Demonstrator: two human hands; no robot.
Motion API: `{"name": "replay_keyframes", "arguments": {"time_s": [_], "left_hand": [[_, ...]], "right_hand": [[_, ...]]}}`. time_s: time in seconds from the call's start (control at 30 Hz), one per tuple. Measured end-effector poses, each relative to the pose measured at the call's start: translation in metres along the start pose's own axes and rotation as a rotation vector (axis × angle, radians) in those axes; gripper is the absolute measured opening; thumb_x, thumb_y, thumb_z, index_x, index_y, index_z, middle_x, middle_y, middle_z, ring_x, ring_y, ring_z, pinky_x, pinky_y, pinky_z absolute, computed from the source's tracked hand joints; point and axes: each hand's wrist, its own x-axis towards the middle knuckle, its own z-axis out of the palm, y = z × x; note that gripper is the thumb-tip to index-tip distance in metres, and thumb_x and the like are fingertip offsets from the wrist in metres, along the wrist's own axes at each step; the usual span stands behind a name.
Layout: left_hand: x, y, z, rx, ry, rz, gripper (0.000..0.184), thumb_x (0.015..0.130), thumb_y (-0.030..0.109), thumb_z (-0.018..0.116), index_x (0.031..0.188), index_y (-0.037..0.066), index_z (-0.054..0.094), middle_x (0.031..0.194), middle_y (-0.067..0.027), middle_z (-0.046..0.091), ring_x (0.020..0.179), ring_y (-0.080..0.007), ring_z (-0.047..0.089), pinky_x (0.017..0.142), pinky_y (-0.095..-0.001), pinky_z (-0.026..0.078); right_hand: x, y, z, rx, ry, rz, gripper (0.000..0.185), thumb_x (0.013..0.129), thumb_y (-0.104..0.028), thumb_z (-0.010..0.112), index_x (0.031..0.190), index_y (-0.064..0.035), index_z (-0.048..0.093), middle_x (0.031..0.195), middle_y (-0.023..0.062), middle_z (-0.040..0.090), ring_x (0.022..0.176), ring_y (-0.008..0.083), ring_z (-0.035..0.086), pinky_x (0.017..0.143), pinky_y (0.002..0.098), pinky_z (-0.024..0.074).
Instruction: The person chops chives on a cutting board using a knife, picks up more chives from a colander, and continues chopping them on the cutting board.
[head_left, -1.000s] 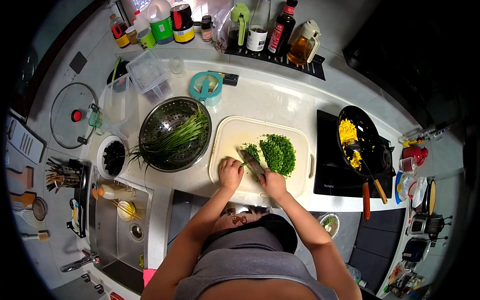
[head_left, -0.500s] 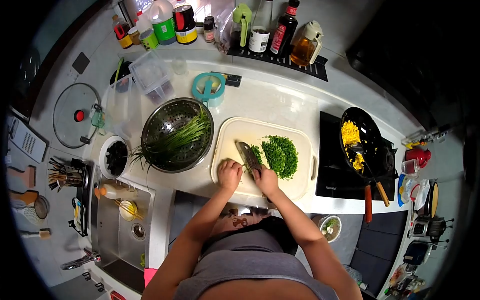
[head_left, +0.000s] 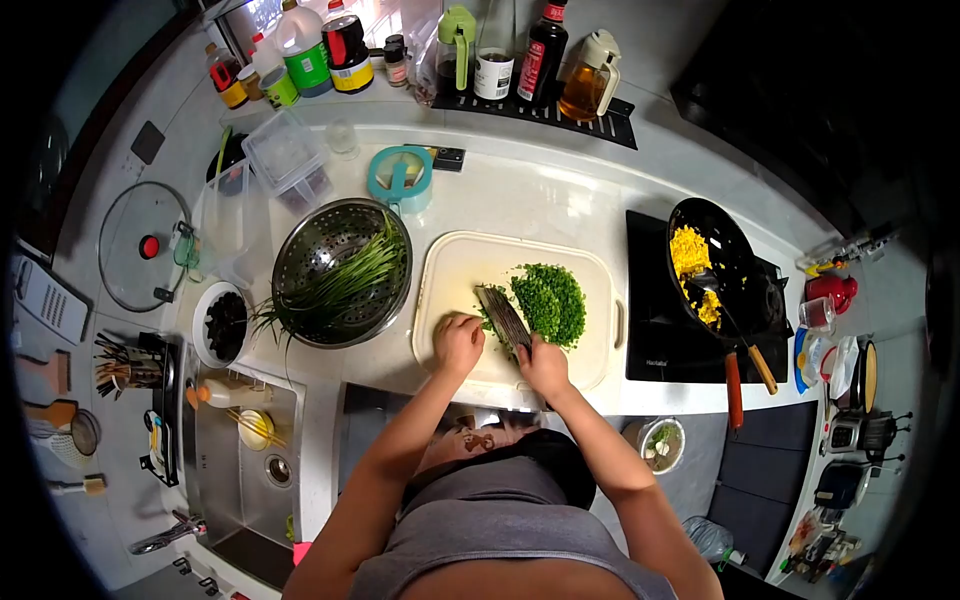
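A cream cutting board (head_left: 450, 262) lies on the counter in front of me. My right hand (head_left: 543, 367) grips a cleaver-like kitchen knife (head_left: 507, 318), its blade slanting away to the upper left with the broad face showing. Finely chopped chives (head_left: 552, 305) are heaped along the blade's right side, and a few bits lie to its left. My left hand (head_left: 459, 342) rests on the board left of the knife, fingers curled; whatever they may hold is hidden. Long uncut chives (head_left: 355, 275) lie in a metal colander (head_left: 292, 240) left of the board.
A black wok (head_left: 738, 240) with yellow scrambled egg (head_left: 690, 252) sits on the cooktop (head_left: 650, 350) at right. At left are a bowl of dark pieces (head_left: 226, 322) and the sink (head_left: 225, 450). A teal-lidded container (head_left: 400, 178) stands behind the colander; bottles (head_left: 541, 50) line the ledge.
The knife blade has turned, showing more of its broad face. Both hands stay near the same places on the board. The whole view has shifted slightly.
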Motion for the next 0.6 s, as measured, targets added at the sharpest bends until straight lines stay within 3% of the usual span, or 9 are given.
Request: {"name": "replay_keyframes", "arguments": {"time_s": [0.27, 0.4, 0.6], "left_hand": [[-0.001, -0.005, -0.002, -0.025, 0.005, -0.023, 0.007, 0.066, 0.005, 0.065, 0.073, 0.006, 0.066, 0.077, -0.0084, 0.059, 0.071, -0.028, 0.056, 0.068, -0.0376, 0.046], [-0.001, -0.005, 0.001, 0.009, 0.03, -0.026, 0.005, 0.066, 0.008, 0.065, 0.071, 0.008, 0.066, 0.076, -0.0053, 0.058, 0.073, -0.0249, 0.055, 0.069, -0.0362, 0.045], [-0.003, -0.004, -0.003, 0.015, 0.026, 0.002, 0.004, 0.068, 0.008, 0.064, 0.071, 0.008, 0.065, 0.077, -0.0055, 0.058, 0.074, -0.0248, 0.055, 0.069, -0.0367, 0.044]], "right_hand": [[0.003, -0.007, 0.006, -0.084, -0.024, -0.093, 0.019, 0.08, -0.02, 0.054, 0.076, -0.0008, 0.054, 0.059, 0.0194, 0.059, 0.054, 0.0347, 0.059, 0.052, 0.0438, 0.0486], [0.005, -0.012, 0.014, -0.154, -0.077, -0.094, 0.019, 0.08, -0.019, 0.053, 0.077, -0.0008, 0.054, 0.06, 0.0192, 0.059, 0.055, 0.0344, 0.06, 0.051, 0.043, 0.049], [0.024, -0.015, 0.039, 0.018, 0.06, 0.01, 0.023, 0.08, -0.02, 0.055, 0.077, 0.0026, 0.054, 0.059, 0.0225, 0.057, 0.054, 0.0381, 0.058, 0.052, 0.0462, 0.0474]]}}
